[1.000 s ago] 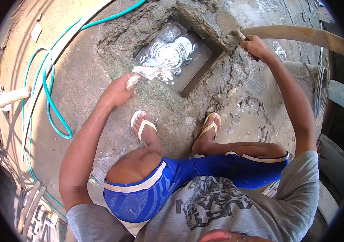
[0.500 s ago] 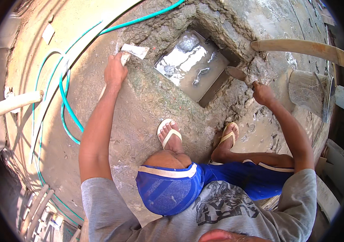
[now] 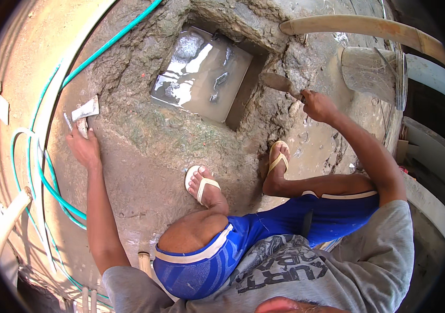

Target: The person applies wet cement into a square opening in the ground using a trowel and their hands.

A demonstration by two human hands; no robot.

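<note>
My left hand (image 3: 84, 147) is closed round the handle of a small hatchet (image 3: 86, 108), whose pale flat head points away from me on the muddy ground. The rest of its handle is hidden under my hand and forearm. A thin pale stick-like piece (image 3: 67, 121) shows beside my fingers. On the right, my right hand (image 3: 319, 106) grips a trowel (image 3: 276, 82) by its handle. The trowel's muddy blade is at the right edge of a square pit (image 3: 243, 101) that holds grey, murky water (image 3: 207, 78).
Green hose (image 3: 50, 182) loops along a pale strip at the left. A curved wooden pole (image 3: 358, 23) and a muddy bucket-like container (image 3: 368, 73) are at the far right. My sandalled feet (image 3: 209, 190) stand on wet mud near the pit. Another pole (image 3: 11, 221) juts in at left.
The view has shifted. My left hand and the hatchet have moved left and nearer, farther from the pit. My right hand still has the trowel by the pit's right edge.
</note>
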